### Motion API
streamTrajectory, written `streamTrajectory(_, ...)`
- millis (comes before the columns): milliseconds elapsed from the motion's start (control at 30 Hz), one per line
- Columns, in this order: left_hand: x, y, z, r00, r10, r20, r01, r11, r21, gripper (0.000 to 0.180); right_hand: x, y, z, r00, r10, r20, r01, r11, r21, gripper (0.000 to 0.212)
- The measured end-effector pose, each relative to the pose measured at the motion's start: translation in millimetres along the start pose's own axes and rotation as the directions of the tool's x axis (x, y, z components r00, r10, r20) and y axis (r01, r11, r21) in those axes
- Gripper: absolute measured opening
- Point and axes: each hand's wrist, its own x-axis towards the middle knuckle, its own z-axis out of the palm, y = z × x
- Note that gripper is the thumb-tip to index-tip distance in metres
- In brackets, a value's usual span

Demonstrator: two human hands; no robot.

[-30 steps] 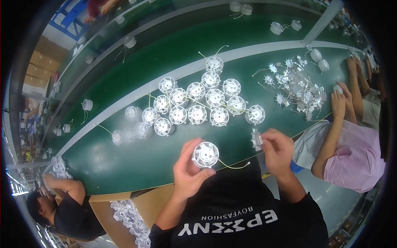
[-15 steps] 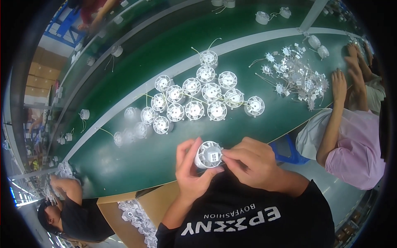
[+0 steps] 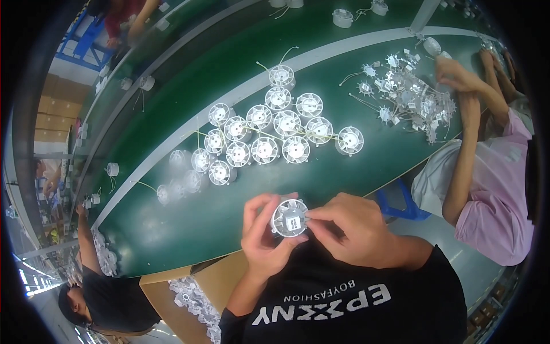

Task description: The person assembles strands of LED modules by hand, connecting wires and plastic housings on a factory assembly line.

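My left hand [image 3: 260, 235] is closed around a round white fan housing [image 3: 283, 215], thumb below and fingers along its far left side. The housing's spoked face is tilted up, and a grey piece with a square white label [image 3: 294, 222] sits at its middle. At the housing's right edge, thumb and forefinger of my right hand [image 3: 355, 232] are pinched together. What lies between those fingertips is hidden. Beyond my hands, several similar white fan housings [image 3: 264, 150] with thin wires stand in a cluster on the green table [image 3: 240, 203].
A pile of silver star-shaped parts with wires [image 3: 415, 103] lies at the right, where a co-worker's hand [image 3: 455, 74] reaches. An open cardboard box [image 3: 220, 281] with white parts stands by my left arm. A pale rail [image 3: 344, 46] crosses the table. Another co-worker [image 3: 117, 298] is at lower left.
The table scene has shifted slightly in view. My hands keep the same hold on the fan housing. The right co-worker's hand has lifted toward the pile's far side; the left co-worker's arm has stretched forward.
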Motion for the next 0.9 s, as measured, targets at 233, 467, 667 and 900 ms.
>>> streamTrajectory(233, -2, -6, -6, 0.994, 0.104, 0.028, -0.105, 0.994, 0.013, 0.072, 2, -2, -2, 0.997, -0.069, -0.022, 0.068, 0.997, -0.025, 0.025)
streamTrajectory(467, -2, -5, -4, 0.988, 0.155, 0.012, -0.155, 0.988, 0.005, 0.07, 0, -7, 0, 0.997, -0.076, -0.035, 0.071, 0.989, -0.133, 0.025)
streamTrajectory(667, -9, -12, -4, 0.999, -0.039, 0.009, 0.04, 0.975, -0.22, 0.069, 2, -2, -6, 0.999, 0.017, 0.036, -0.014, 0.997, -0.082, 0.023)
streamTrajectory(900, -20, -16, -3, 0.992, -0.126, -0.017, 0.12, 0.973, -0.198, 0.067, 2, 14, -3, 0.98, 0.146, 0.133, -0.167, 0.971, 0.172, 0.023)
